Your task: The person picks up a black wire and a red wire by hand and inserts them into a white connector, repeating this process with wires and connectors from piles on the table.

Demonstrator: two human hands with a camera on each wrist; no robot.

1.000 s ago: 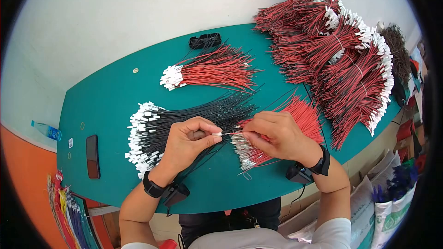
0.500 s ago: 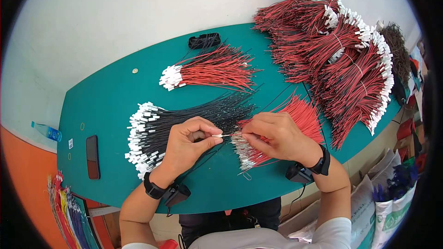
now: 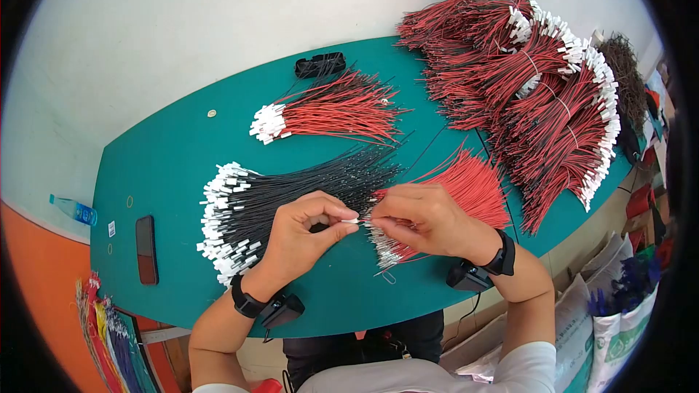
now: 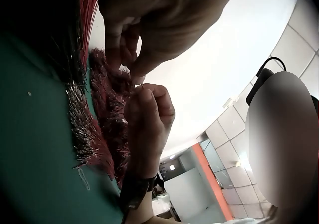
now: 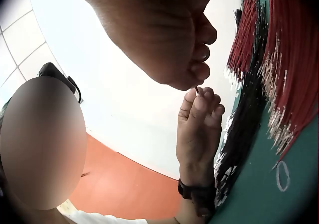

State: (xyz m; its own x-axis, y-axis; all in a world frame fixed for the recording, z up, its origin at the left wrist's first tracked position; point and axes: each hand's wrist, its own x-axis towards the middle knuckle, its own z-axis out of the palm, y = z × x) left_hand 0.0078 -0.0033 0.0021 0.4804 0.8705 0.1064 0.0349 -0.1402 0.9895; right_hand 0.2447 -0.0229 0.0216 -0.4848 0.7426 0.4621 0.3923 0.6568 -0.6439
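Observation:
My left hand (image 3: pixel 306 240) pinches a small white connector (image 3: pixel 352 221) between thumb and index finger, in the middle of the head view. Close beside it, my right hand (image 3: pixel 437 222) pinches the end of a thin wire, its thumb and index fingertips right at the connector. Only a short bit of the wire (image 5: pixel 197 90) shows between the fingertips in the right wrist view. Under the left hand lies a bundle of black wires (image 3: pixel 291 193) with white connectors on their left ends. Loose red wires (image 3: pixel 473 189) with bare silvery tips spread beneath the right hand.
A bundle of red and black wires (image 3: pixel 338 113) with white connectors lies farther back. Large tied bundles (image 3: pixel 524 94) are piled at the back right of the green table (image 3: pixel 167 167). At the left are a phone (image 3: pixel 146 249) and a bottle (image 3: pixel 73 209).
The two hands have come closer together: the left shifted a little right, the right a little left. The gap between connector and right fingertips has narrowed.

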